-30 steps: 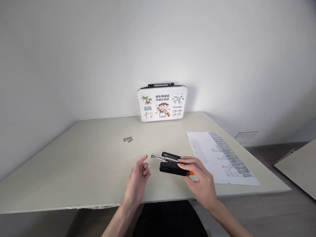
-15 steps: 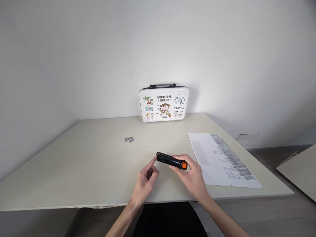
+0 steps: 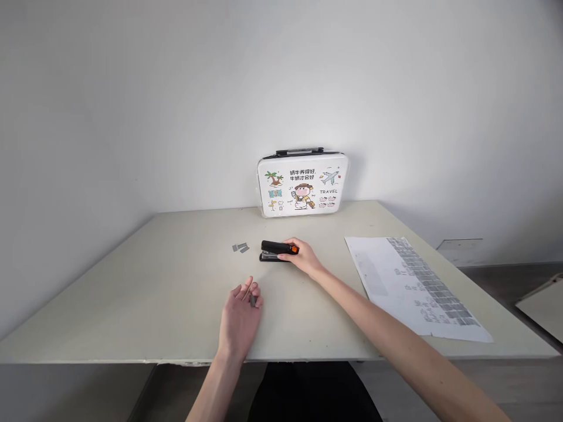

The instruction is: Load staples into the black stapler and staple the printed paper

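My right hand [image 3: 302, 256] grips the rear end of a black stapler [image 3: 273, 247], near its orange button. The stapler is upright at the middle of the table, its nose pointing left and a gap showing between its jaws. Closer to me, my left hand [image 3: 240, 316] is turned palm up with its fingers curled. A small grey strip of staples [image 3: 253, 300] is held in those fingers, partly hidden. Several more grey staple strips [image 3: 240, 248] lie just left of the stapler.
A white case [image 3: 303, 184] with cartoon prints and a black handle stands against the wall at the back. To the right, a sheet of paper [image 3: 373, 275] with a grey grid and writing lies flat on the pale table [image 3: 132, 293].
My right hand has carried the stapler forward and left, down onto the table. My left hand has drawn back from the stapler's nose and turned palm up. The view has shifted slightly left.
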